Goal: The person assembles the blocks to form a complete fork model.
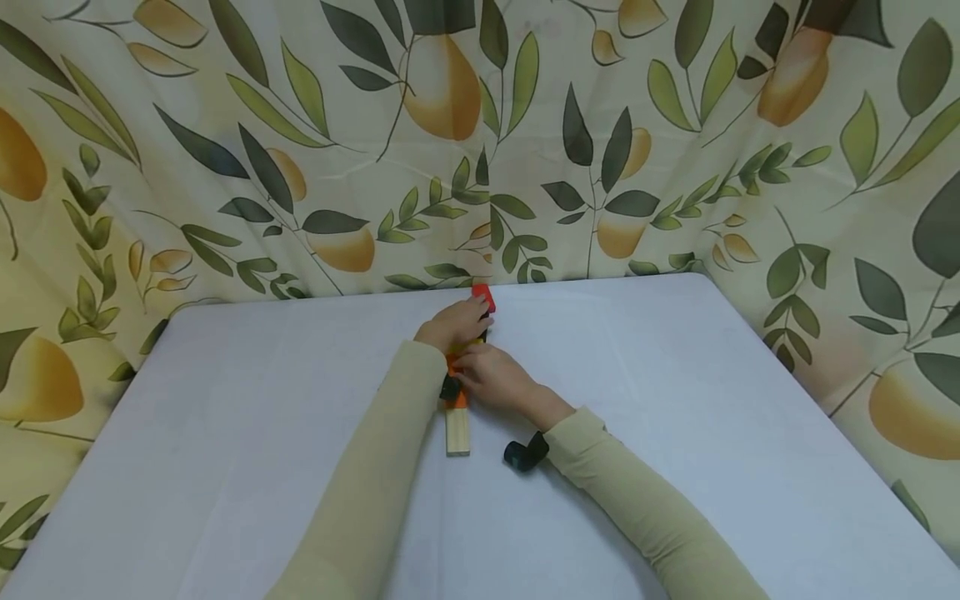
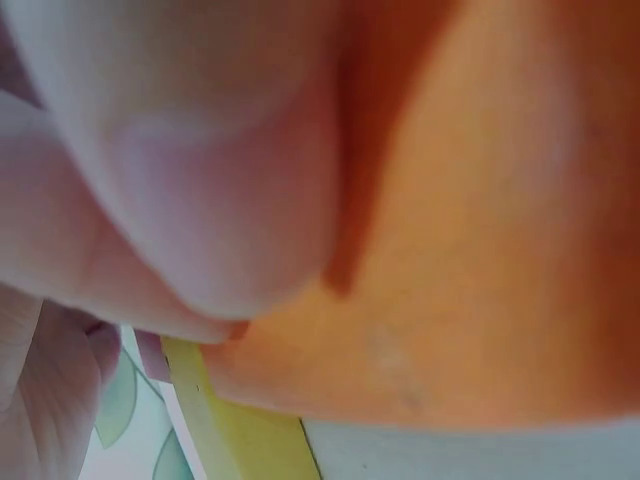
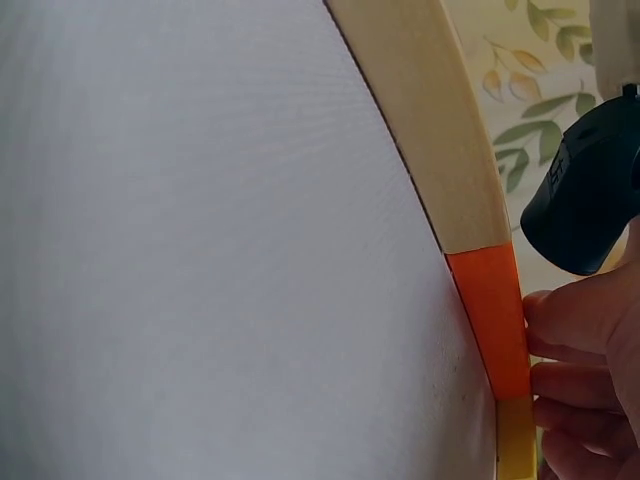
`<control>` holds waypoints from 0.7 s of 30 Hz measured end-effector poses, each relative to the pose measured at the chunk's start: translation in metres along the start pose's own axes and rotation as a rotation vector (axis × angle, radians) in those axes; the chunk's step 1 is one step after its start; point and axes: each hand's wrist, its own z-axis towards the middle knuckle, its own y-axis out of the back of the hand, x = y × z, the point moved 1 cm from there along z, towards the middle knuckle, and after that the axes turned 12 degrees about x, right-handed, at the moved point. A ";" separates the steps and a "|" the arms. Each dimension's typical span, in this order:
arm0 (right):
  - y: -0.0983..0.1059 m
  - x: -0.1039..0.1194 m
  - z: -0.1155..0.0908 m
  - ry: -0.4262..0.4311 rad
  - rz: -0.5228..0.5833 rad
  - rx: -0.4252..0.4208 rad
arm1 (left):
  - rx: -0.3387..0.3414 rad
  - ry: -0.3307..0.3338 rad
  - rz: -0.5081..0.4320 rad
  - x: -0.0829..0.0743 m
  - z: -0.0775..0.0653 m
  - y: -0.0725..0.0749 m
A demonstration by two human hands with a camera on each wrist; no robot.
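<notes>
A line of colored blocks lies on the white table. In the head view its far end is a red block (image 1: 483, 295), and my left hand (image 1: 454, 327) grips it with the fingers bent over its side. Nearer to me my right hand (image 1: 497, 379) pinches the orange block (image 1: 457, 400), partly covering it. A plain wooden block (image 1: 457, 432) forms the near end, touching the orange one. The right wrist view shows a yellow block (image 3: 516, 437) against the orange block (image 3: 487, 310), with fingertips (image 3: 555, 318) along their side. Up close in the left wrist view, a fingertip (image 2: 225, 215) presses the orange block (image 2: 490, 230).
The white table (image 1: 262, 433) extends on both sides of the line. A cloth with a leaf and fruit print (image 1: 420, 208) hangs behind it. Dark wrist cameras (image 1: 527, 452) sit on both arms close to the blocks.
</notes>
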 end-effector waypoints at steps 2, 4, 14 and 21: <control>0.000 0.000 0.000 0.000 -0.006 -0.002 | 0.007 0.003 0.005 0.000 0.000 0.000; 0.000 0.001 -0.001 -0.003 -0.009 -0.002 | 0.013 0.004 0.009 0.000 0.000 0.001; -0.003 -0.001 0.000 -0.021 -0.009 0.020 | 0.016 0.053 -0.011 0.003 -0.003 0.007; -0.003 0.000 -0.001 -0.023 -0.045 0.015 | 0.025 0.071 -0.029 0.020 0.003 0.006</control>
